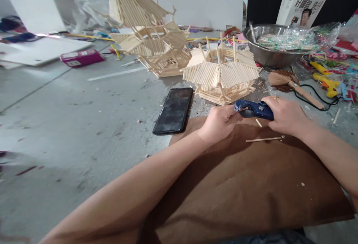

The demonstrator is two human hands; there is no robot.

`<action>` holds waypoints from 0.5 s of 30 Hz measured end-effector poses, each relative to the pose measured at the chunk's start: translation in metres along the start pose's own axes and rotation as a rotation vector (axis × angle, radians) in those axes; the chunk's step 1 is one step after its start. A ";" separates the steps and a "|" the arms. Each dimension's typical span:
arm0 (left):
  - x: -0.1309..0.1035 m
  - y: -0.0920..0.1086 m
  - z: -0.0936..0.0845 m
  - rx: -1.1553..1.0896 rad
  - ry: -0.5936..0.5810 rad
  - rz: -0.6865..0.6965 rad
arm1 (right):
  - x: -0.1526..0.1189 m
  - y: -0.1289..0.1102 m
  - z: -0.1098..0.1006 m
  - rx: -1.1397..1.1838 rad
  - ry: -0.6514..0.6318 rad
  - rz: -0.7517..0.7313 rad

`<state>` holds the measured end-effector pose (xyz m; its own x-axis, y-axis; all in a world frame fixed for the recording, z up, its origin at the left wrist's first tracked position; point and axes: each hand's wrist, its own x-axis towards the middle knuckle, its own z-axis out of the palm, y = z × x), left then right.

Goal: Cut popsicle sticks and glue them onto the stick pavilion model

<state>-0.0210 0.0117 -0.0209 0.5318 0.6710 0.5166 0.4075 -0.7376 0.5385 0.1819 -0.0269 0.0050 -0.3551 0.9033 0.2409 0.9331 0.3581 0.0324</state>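
Observation:
My right hand (288, 115) is wrapped round the handles of a blue hand cutter (258, 109), whose curved jaw points left. At that jaw, the fingers of my left hand (219, 123) are pinched together. What they hold is hidden. Below the cutter, a short piece of wooden stick (258, 123) is seen over the brown sheet (251, 184). A longer thin stick (263, 139) lies on the sheet with small bits at its right end. Just beyond my hands stands a low pavilion-like model (204, 73) made of wooden sticks.
A black phone (173, 110) lies left of my hands. Behind it rises a taller stick model (137, 9). To the right are a metal bowl (268, 56) with wrapped sticks, a brown fan-shaped thing (282, 80) and a yellow glue gun (327, 84).

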 end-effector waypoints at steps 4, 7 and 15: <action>-0.001 -0.001 0.000 0.003 0.013 -0.010 | 0.000 -0.001 0.000 -0.014 0.000 0.004; -0.001 0.000 0.001 -0.008 0.017 -0.014 | 0.000 -0.001 -0.001 -0.037 -0.010 0.015; -0.001 0.002 0.000 0.002 0.007 0.000 | 0.000 -0.002 -0.001 -0.115 -0.024 0.034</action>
<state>-0.0209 0.0094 -0.0207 0.5262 0.6717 0.5214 0.4090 -0.7375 0.5374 0.1805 -0.0279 0.0063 -0.3231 0.9205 0.2200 0.9445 0.2990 0.1361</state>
